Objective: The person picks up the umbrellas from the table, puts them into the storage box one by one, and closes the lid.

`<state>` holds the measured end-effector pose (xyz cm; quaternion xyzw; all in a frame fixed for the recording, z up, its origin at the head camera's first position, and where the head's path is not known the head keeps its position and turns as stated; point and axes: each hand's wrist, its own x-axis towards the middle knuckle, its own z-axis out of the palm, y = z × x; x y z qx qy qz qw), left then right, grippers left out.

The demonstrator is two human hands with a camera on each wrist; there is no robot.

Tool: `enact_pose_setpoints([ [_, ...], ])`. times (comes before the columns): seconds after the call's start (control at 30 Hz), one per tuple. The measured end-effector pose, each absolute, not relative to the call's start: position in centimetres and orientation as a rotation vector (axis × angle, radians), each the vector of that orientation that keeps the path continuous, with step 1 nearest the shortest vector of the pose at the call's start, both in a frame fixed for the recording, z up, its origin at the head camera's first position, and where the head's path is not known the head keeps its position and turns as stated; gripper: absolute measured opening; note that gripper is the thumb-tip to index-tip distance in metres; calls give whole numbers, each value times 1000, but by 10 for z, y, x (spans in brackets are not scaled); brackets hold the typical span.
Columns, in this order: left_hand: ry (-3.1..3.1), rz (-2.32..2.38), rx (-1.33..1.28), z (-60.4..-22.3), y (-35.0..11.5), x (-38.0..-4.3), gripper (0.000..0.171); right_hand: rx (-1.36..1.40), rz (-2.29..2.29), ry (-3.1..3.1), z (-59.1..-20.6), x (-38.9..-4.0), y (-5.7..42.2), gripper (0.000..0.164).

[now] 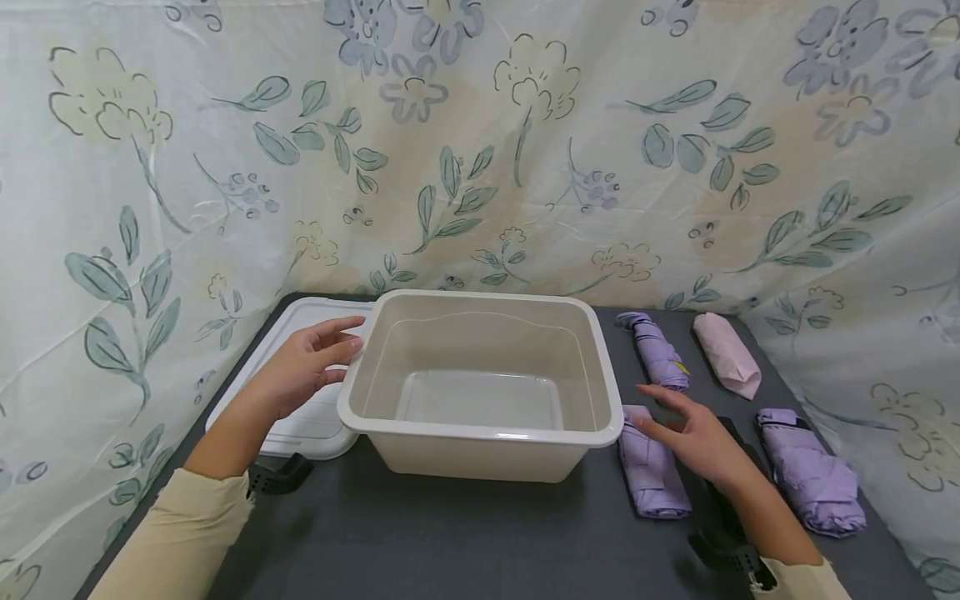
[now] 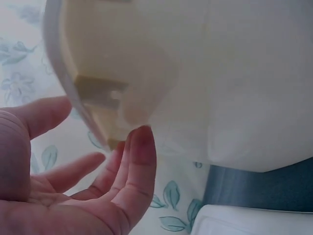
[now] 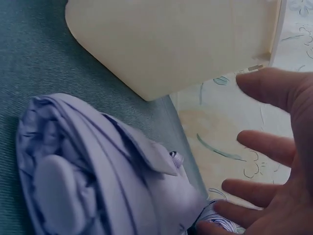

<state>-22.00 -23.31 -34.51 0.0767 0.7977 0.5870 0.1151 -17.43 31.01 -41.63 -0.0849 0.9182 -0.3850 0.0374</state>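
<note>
Beige tub (image 1: 480,457), head view: Seen between two hands, at three o'clock from the left hand (image 1: 303,367) and nine o'clock from the right hand (image 1: 690,437).
Rim (image 2: 53,49), left-wrist view: Straddled by bent, parted fingers; firm contact cannot be told. The tub is seen at one o'clock.
Purple bundle (image 3: 151,196), right-wrist view: Seen at nine o'clock from spread fingers, nothing gripped; tub at eleven.

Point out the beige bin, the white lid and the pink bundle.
Beige bin (image 1: 480,402): head view, bare inner floor.
White lid (image 1: 318,423): head view, flat top.
Pink bundle (image 1: 727,356): head view, middle of upper side.
</note>
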Motion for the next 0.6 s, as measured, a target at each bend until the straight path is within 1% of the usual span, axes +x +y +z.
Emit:
enact_pose_setpoints([
  [0.23,2247,1736,240,-340,-235,-222,68,-151,-1146,2800,-424,-168,310,68],
  [0.6,2231,1700,220,-338,-237,-226,73,-184,-1068,2744,-429,-164,319,67],
])
